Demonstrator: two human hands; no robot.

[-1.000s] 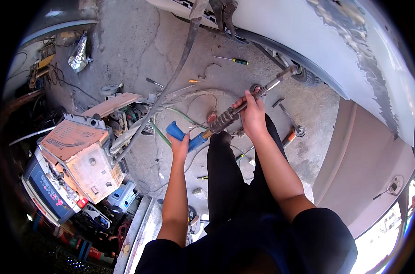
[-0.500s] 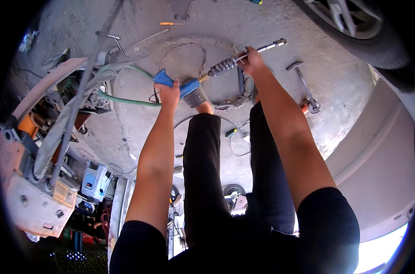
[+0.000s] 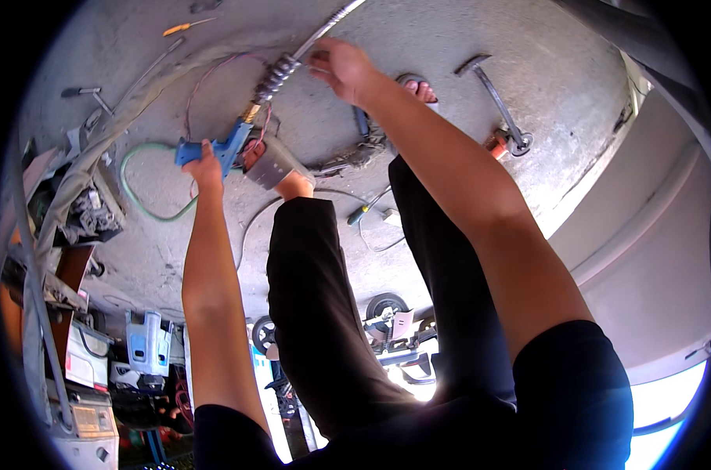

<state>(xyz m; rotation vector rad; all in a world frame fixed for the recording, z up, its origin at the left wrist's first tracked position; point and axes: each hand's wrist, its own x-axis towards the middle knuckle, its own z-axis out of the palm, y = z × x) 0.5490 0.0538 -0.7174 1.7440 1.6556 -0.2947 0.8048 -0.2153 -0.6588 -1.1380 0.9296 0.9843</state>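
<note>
My left hand (image 3: 207,171) is wrapped round the handle of a blue pistol-grip air tool (image 3: 232,146). A green hose (image 3: 161,216) loops on the floor beside it. From the tool's front, past a brass-coloured neck, runs a thick coil spring (image 3: 276,77), with a long metal rod (image 3: 328,28) beyond it. The rod points up and right, and its far end is out of the picture. My right hand (image 3: 344,73) is just right of the rod and spring, fingers apart; whether a fingertip touches the rod is unclear.
A T-shaped metal tool (image 3: 496,102) and an orange-handled screwdriver (image 3: 178,29) lie on the concrete floor. Another screwdriver (image 3: 358,215) and thin cables are between my legs. My sandalled left foot (image 3: 273,164) is near the tool. A grey vehicle panel (image 3: 645,235) borders the right.
The view has shifted. The air tool now points more steeply upward, its rod running out of the picture. My right hand has loosened from the rod; my left hand keeps its grip.
</note>
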